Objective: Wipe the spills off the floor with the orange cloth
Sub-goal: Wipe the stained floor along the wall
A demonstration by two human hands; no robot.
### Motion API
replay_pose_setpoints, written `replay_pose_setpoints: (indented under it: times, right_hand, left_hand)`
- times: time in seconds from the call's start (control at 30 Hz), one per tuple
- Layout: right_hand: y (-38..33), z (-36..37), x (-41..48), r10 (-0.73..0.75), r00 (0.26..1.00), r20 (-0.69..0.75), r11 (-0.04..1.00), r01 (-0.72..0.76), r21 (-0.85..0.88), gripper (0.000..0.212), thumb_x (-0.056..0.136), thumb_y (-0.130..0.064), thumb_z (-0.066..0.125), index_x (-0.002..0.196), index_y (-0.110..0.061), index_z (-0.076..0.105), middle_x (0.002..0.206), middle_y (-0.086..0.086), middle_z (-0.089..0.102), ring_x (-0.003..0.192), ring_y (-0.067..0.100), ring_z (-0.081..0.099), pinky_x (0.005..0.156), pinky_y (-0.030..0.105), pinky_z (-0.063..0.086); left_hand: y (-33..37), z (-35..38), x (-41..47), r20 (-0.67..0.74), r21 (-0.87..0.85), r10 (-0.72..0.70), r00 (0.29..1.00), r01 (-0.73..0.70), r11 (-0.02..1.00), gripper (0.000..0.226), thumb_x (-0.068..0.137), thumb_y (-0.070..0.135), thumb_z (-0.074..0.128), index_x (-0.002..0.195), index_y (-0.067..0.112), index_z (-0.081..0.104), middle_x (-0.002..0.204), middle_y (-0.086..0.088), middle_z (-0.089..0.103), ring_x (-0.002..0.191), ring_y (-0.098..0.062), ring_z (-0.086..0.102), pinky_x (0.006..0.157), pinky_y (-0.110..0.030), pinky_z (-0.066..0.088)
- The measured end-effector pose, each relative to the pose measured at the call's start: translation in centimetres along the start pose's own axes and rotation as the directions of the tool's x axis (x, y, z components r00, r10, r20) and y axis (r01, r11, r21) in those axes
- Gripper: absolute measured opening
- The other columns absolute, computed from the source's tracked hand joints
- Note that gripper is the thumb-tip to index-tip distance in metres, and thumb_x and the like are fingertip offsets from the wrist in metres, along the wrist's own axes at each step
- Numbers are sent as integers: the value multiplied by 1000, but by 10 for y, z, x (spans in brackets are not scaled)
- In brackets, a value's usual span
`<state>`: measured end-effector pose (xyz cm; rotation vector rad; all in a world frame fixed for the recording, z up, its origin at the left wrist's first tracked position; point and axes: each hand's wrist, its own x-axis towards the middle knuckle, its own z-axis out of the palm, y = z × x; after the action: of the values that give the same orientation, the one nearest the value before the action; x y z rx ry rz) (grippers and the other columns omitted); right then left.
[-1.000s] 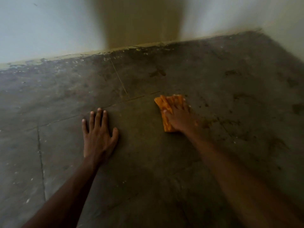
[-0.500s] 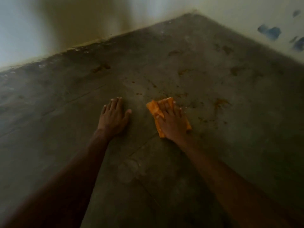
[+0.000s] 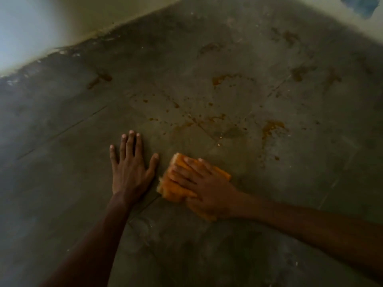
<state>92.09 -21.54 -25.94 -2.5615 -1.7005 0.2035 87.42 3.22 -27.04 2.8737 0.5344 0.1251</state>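
Note:
My right hand (image 3: 204,187) presses flat on the folded orange cloth (image 3: 173,184) on the grey floor, fingers spread over it and pointing up-left. Just left of the cloth, my left hand (image 3: 130,164) lies palm down on the floor with fingers apart, holding nothing. Brown-orange spills lie beyond the cloth: a smear (image 3: 269,128) to the upper right, a streak (image 3: 219,79) farther off, and small drops (image 3: 182,112) scattered between them.
The floor (image 3: 62,183) is dark concrete with thin cracks. A pale wall (image 3: 41,27) meets it at the upper left, another wall with a blue patch (image 3: 359,5) at the upper right. More stains (image 3: 99,78) sit near the walls.
My right hand has drawn the cloth back toward me and close to my left hand. The view has tilted and shifted, bringing more spills into sight beyond the cloth.

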Motion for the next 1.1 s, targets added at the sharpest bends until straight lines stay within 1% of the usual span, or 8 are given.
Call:
replay_pose_setpoints:
  times: [0.07, 0.23, 0.43, 0.57, 0.7, 0.93, 1.0, 1.1]
  right_hand:
    - [72, 4, -21, -52, 999, 12, 994, 53, -97, 70, 98, -51, 31, 159, -34, 1, 168, -2, 2, 155, 29, -1, 124, 53, 4]
    - [124, -18, 54, 566, 810, -154, 824, -559, 93, 67, 96, -50, 17, 158, -28, 5, 168, 4, 11, 155, 33, 4, 122, 58, 12]
    - [47, 5, -81, 142, 985, -99, 990, -139, 36, 69, 98, -48, 36, 159, -33, 10, 168, -3, 10, 155, 27, 7, 122, 54, 16]
    - [152, -5, -29, 546, 815, -194, 837, -542, 76, 65, 98, -52, 28, 159, -28, 21, 167, 0, 19, 154, 31, 15, 116, 60, 24]
    - [163, -14, 66, 575, 794, -199, 815, -578, 47, 84, 90, -71, 22, 159, -22, 21, 167, 7, 16, 154, 37, 9, 120, 61, 14]
    - [138, -7, 9, 102, 989, -109, 986, -115, -121, 70, 99, -64, 25, 159, -32, 12, 168, 0, 11, 155, 30, 11, 121, 57, 18]
    - [168, -15, 43, 364, 918, -157, 918, -382, -103, 69, 98, -62, 22, 159, -32, 8, 167, 3, 14, 153, 32, 16, 116, 61, 24]
    - [148, -27, 127, 756, 639, -143, 654, -741, 150, 76, 93, -65, 13, 159, -29, 5, 168, 5, 7, 154, 35, 3, 123, 59, 5]
  left_hand:
    - [0, 0, 0, 10, 15, -6, 1000, 6, 1000, 76, 97, 62, 21, 156, 16, 10, 166, -4, 4, 152, -17, -6, 122, -51, 0]
    - [0, 1, 0, -3, 36, -18, 1000, 18, 999, 75, 96, 62, 23, 157, 19, 11, 165, -2, 7, 152, -15, -4, 123, -49, 2]
    - [5, -6, 0, 39, 20, -40, 998, 40, 999, 76, 95, 65, 21, 157, 22, 10, 165, 0, 8, 152, -15, -2, 123, -50, 4]
    - [5, 0, 7, 26, -23, -88, 996, 88, 996, 79, 92, 68, 22, 156, 22, 13, 165, 2, 10, 152, -15, 0, 123, -49, 1]
    - [15, 14, 61, 14, 4, -121, 993, 121, 993, 81, 94, 69, 17, 157, 19, 5, 166, 2, 1, 152, -16, -8, 121, -52, -5]
    - [20, 7, 70, -6, 0, -111, 994, 111, 994, 76, 98, 62, 20, 157, 16, 6, 166, 0, 1, 152, -17, -7, 121, -55, 0]
    - [22, 8, 72, 34, -2, -111, 993, 111, 994, 76, 98, 62, 16, 157, 16, 3, 166, 0, -2, 152, -17, -9, 121, -55, -3]
    - [15, 9, 77, 114, -53, -74, 991, 80, 995, 75, 96, 58, 10, 156, 17, -4, 165, 1, -11, 150, -17, -17, 120, -52, -13]
